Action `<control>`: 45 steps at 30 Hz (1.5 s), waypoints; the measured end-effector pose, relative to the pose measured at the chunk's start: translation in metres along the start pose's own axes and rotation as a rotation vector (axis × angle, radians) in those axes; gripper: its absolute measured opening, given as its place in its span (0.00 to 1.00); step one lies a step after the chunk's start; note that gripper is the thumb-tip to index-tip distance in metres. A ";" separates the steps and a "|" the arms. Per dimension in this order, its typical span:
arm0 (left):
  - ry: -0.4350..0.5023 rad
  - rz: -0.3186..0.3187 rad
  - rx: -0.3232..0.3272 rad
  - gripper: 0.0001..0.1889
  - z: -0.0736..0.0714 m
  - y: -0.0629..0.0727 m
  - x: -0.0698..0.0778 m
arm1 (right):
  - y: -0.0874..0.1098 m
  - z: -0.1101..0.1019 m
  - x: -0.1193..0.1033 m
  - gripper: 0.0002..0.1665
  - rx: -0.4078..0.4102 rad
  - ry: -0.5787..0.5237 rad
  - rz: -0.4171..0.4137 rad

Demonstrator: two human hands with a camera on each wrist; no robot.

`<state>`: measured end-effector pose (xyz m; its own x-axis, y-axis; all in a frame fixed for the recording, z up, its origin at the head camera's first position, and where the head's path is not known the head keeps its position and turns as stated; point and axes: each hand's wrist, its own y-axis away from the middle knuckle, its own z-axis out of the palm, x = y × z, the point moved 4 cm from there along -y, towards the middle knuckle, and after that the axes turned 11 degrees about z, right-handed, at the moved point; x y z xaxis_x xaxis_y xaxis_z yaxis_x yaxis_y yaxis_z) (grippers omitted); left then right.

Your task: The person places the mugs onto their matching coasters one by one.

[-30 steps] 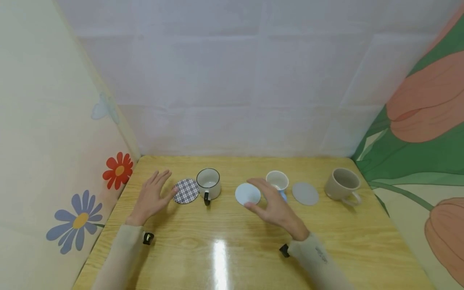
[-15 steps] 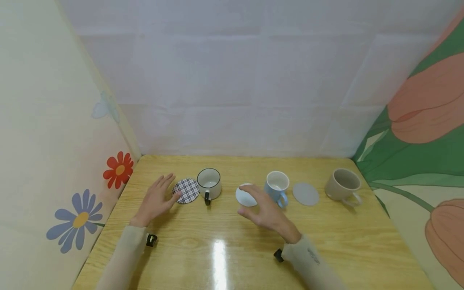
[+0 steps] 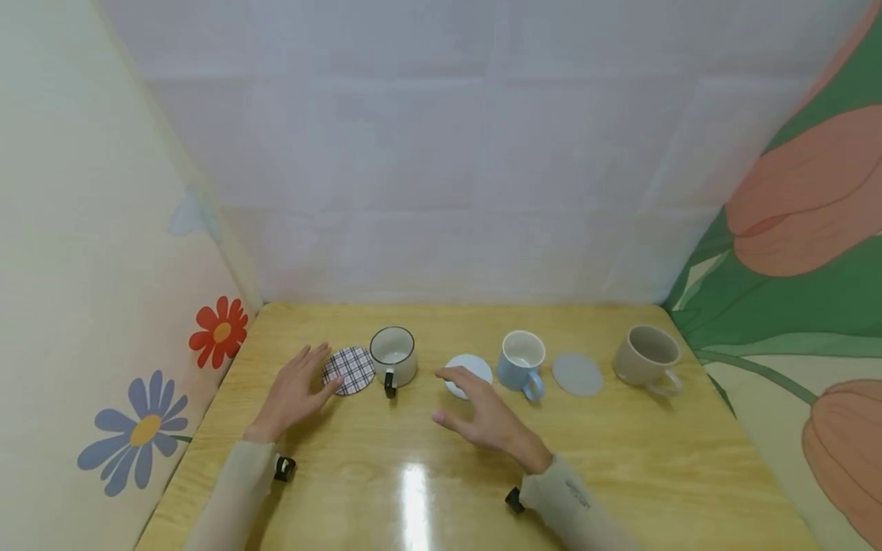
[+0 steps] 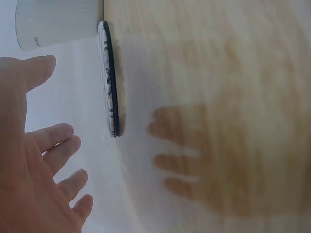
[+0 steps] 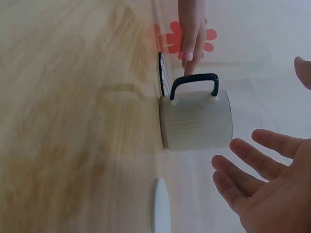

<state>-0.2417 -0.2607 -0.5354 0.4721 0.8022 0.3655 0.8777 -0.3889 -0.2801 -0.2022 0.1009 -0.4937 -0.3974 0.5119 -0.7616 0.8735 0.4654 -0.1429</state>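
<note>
My left hand (image 3: 295, 392) hovers over the table with fingers spread, its thumb overlapping the edge of a checked round coaster (image 3: 354, 370) in the head view. Right beside that coaster stands a white mug (image 3: 403, 370) with a dark rim and black handle. My right hand (image 3: 485, 415) is held above the table, fingers apart and nothing in them, partly covering a pale blue round coaster (image 3: 475, 369). The right wrist view shows the white mug (image 5: 197, 121) beyond its fingertips. A light blue mug (image 3: 517, 370) stands just right of the pale blue coaster.
A grey round coaster (image 3: 577, 375) lies right of the light blue mug. Farther right is a beige mug (image 3: 637, 366), handle toward the front right. The wooden table (image 3: 358, 474) meets a white cloth backdrop (image 3: 441, 153) behind and flower-patterned panels at both sides.
My right hand has moved left and toward me, away from the light blue mug, which now shows fully. My left hand has shifted slightly right. The mugs and coasters stay put.
</note>
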 end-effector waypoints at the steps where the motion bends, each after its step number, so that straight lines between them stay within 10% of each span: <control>1: -0.001 -0.002 -0.003 0.40 0.000 0.000 0.000 | -0.002 0.002 -0.001 0.38 -0.010 -0.011 -0.001; 45: 0.124 -0.075 -0.261 0.42 0.009 -0.001 -0.004 | -0.022 0.040 -0.006 0.36 -0.140 -0.145 0.030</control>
<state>-0.2448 -0.2594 -0.5449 0.3975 0.7778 0.4868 0.8943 -0.4471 -0.0160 -0.2081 0.0587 -0.5110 -0.3185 0.4222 -0.8487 0.8324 0.5530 -0.0373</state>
